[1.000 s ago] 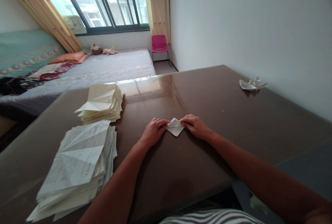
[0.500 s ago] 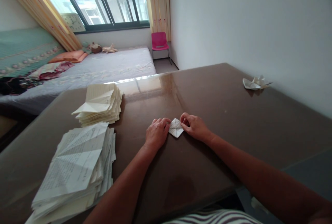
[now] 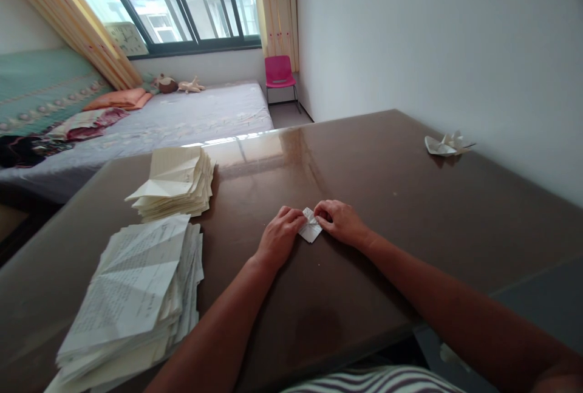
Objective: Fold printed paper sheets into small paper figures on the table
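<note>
A small folded paper [image 3: 311,230], white and diamond-shaped with crease lines, lies on the brown table between my two hands. My left hand [image 3: 283,229] grips its left edge, the fingertips reaching over its upper left part. On the other side, my right hand [image 3: 339,221] pinches the right edge between thumb and curled fingers. Both hands rest low against the tabletop. The fingertips hide parts of the paper's upper sides.
Left of my arm lies a stack of creased printed sheets [image 3: 132,283], with a stack of yellowish sheets [image 3: 177,180] behind it. A folded paper piece [image 3: 449,145] sits near the wall on the brown table [image 3: 364,162]. Beyond are a bed [image 3: 218,104] and a pink chair [image 3: 279,72].
My left hand has shifted slightly right, its fingers now further over the paper. My right fingers have moved a little inward, covering more of its upper right side.
</note>
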Motion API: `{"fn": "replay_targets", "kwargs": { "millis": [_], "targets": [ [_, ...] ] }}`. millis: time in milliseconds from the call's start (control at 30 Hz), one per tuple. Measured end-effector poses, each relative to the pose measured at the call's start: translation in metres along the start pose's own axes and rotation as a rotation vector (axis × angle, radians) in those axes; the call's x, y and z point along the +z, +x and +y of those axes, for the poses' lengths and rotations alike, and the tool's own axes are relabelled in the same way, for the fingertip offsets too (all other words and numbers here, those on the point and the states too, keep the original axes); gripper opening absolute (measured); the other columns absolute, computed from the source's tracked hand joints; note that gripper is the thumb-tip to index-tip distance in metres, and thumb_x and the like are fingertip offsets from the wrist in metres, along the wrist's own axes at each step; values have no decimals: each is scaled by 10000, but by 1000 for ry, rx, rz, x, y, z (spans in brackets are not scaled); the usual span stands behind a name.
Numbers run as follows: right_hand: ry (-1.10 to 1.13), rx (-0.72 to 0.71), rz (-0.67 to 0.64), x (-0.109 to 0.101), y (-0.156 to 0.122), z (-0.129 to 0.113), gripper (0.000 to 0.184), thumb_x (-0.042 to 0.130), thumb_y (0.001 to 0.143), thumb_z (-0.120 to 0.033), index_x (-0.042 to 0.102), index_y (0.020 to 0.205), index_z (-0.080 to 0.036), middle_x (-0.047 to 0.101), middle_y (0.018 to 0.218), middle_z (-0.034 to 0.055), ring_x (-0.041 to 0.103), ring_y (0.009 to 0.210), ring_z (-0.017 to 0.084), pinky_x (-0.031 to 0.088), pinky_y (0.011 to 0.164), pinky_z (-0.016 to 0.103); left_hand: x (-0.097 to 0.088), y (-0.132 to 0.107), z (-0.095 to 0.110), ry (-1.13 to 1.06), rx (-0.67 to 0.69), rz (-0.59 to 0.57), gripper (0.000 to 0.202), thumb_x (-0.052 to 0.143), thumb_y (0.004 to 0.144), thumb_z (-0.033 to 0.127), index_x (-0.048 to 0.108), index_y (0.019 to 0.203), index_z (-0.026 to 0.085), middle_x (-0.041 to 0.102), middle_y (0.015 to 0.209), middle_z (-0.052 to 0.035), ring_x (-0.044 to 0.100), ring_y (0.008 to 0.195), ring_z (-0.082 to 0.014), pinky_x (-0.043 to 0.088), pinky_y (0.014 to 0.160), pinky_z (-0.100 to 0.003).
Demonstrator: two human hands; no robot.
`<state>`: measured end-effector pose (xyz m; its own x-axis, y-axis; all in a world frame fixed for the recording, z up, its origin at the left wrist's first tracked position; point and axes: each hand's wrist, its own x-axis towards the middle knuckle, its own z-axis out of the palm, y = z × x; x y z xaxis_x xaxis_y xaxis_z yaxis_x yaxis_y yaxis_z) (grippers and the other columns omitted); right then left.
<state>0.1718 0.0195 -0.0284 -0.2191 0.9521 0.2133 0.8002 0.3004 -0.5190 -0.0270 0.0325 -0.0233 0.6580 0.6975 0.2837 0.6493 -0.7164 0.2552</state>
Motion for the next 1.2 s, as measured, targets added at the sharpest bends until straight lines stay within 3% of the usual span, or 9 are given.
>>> {"fn": "replay_targets", "kwargs": {
  "millis": [100,233,400,533,800,933,1067,1200],
  "targets": [
    [22,-44,11,0,-4,3,85,564,859,-244,633,844,-198,599,784,18,531,751,143,397,703,251,-2,-3,2,30,78,-55,262,457,931,219,621,1135,221,639,1128,-52,516,1050,-191,473,917,-325],
    [31,-177,-7,-6,-12,9,174,505,917,-252,668,944,-195,602,910,51,538,849,152,430,795,263,-5,-8,14,154,44,-117,339,469,916,177,556,1243,202,601,1239,-69,508,1127,-214,456,939,-342],
    [-284,-347,-98,-22,-27,7,320,445,927,-165,615,1190,-225,606,1065,81,501,982,203,412,861,325,-5,-14,25,259,-3,-157,389,443,930,210,482,1317,223,532,1349,-70,495,1160,-237,454,905,-372],
    [-516,-363,-126,-31,-42,3,462,459,906,-149,478,1357,-250,562,1239,101,479,1073,249,398,815,361,-7,-16,28,265,-18,-164,392,415,940,214,462,1327,262,515,1368,-52,481,1171,-227,445,892,-371],
    [-571,-305,-124,-35,-54,2,483,446,907,-148,446,1378,-254,532,1310,100,465,1126,254,381,794,359,-8,-14,30,263,-25,-173,389,424,929,201,475,1310,261,530,1329,-65,480,1135,-234,448,828,-366],
    [-536,-291,-173,-41,-43,-6,416,476,884,-134,553,1274,-257,589,1227,100,482,1092,255,383,783,360,-8,-15,27,232,-25,-148,381,413,933,214,485,1305,265,547,1298,-65,474,1133,-235,439,836,-371],
    [-435,-241,-190,-41,-15,-10,401,510,847,-104,603,1200,-268,647,1101,78,516,1029,234,396,766,321,-8,-17,22,185,-11,-130,368,424,935,244,500,1290,305,549,1309,-26,471,1152,-222,425,869,-370],
    [-286,-210,-165,-29,16,-9,259,485,914,-202,648,1114,-224,656,1007,83,564,942,195,411,775,278,-10,-18,22,157,-17,-117,386,436,924,221,511,1294,301,557,1296,-37,477,1144,-232,433,858,-381]
  ]
}}
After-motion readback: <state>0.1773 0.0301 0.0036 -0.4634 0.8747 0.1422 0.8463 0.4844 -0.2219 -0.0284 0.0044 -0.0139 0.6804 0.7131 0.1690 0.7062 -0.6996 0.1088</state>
